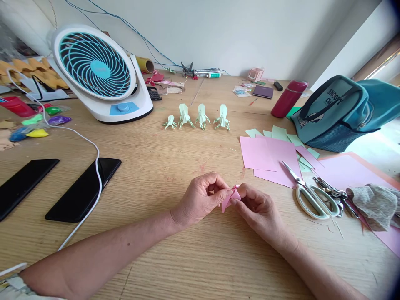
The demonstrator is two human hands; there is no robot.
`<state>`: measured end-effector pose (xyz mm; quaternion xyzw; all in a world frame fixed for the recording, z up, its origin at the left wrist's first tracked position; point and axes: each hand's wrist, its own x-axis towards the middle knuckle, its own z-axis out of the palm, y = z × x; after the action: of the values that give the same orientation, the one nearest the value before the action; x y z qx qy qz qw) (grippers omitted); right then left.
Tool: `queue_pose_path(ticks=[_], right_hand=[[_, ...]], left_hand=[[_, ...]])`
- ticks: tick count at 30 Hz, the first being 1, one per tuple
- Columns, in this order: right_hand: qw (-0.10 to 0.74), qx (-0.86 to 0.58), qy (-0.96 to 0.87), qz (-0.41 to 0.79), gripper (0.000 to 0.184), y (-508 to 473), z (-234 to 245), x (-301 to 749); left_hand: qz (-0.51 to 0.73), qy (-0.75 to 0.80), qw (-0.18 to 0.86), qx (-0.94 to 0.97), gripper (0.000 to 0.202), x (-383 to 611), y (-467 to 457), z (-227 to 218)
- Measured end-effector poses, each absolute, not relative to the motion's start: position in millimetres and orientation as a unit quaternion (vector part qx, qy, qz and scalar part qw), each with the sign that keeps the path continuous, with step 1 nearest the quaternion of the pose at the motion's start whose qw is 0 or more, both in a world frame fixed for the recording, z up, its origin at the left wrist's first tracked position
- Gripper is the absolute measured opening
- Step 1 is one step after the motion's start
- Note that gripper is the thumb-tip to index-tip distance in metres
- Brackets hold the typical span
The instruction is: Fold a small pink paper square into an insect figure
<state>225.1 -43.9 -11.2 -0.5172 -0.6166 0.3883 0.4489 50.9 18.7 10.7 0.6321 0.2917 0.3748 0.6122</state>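
Note:
A small folded piece of pink paper [230, 201] is pinched between my two hands above the front middle of the table. My left hand [204, 193] grips its left side between thumb and index finger. On the other side, my right hand [262, 208] closes thumb and fingertips on the right edge. Part of the paper is hidden behind the fingers. Several pale green folded-paper figures with bent legs, among them this one [202, 116], stand in a row farther back. Pink paper sheets [258, 153] lie to the right, beyond my right hand.
White-handled scissors [312, 198] lie right, beside metal tools [336, 193] and a grey cloth [373, 206]. Behind are green paper pieces [279, 133], a red bottle [289, 99] and a teal bag [334, 112]. A fan [121, 109], two black phones [83, 189] and a white cable [99, 166] occupy the left.

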Motion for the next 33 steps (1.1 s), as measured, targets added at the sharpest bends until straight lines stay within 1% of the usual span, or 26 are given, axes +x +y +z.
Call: queue_pose_path(ticks=[3, 9, 14, 16, 18, 21, 26, 29, 33], right_hand=[[0.453, -0.504, -0.613, 0.405, 0.026, -43.4, -10.0, 225.1], [0.448, -0.484, -0.645, 0.385, 0.031, -42.9, -4.8, 224.3], [0.413, -0.504, -0.662, 0.370, 0.041, -45.4, -1.2, 223.2], [0.404, -0.507, -0.668, 0.365, 0.038, -46.1, -2.3, 222.3], [0.403, -0.511, -0.669, 0.359, 0.033, -46.6, -4.7, 221.5], [0.401, -0.523, -0.666, 0.349, 0.032, -47.1, -7.4, 220.6], [0.392, -0.521, -0.675, 0.344, 0.028, -48.0, -6.6, 218.7], [0.390, -0.514, -0.679, 0.351, 0.025, -48.3, -6.1, 217.9], [0.389, -0.494, -0.683, 0.371, 0.028, -48.4, -6.6, 218.0]], left_hand=[[0.383, 0.291, 0.604, 0.636, 0.023, 50.7, 17.4, 11.2], [0.383, 0.273, 0.653, 0.593, 0.028, 50.7, 15.4, 6.7], [0.402, 0.284, 0.620, 0.611, 0.023, 51.1, 15.7, 4.7], [0.404, 0.291, 0.613, 0.614, 0.022, 51.6, 15.7, 4.6], [0.392, 0.277, 0.636, 0.604, 0.020, 52.1, 15.7, 3.6], [0.370, 0.264, 0.663, 0.595, 0.016, 52.1, 16.1, 1.1], [0.378, 0.279, 0.621, 0.627, 0.013, 51.2, 18.0, 3.4], [0.384, 0.292, 0.602, 0.636, 0.015, 51.2, 18.8, 5.5], [0.365, 0.298, 0.622, 0.625, 0.017, 51.5, 19.5, 4.0]])
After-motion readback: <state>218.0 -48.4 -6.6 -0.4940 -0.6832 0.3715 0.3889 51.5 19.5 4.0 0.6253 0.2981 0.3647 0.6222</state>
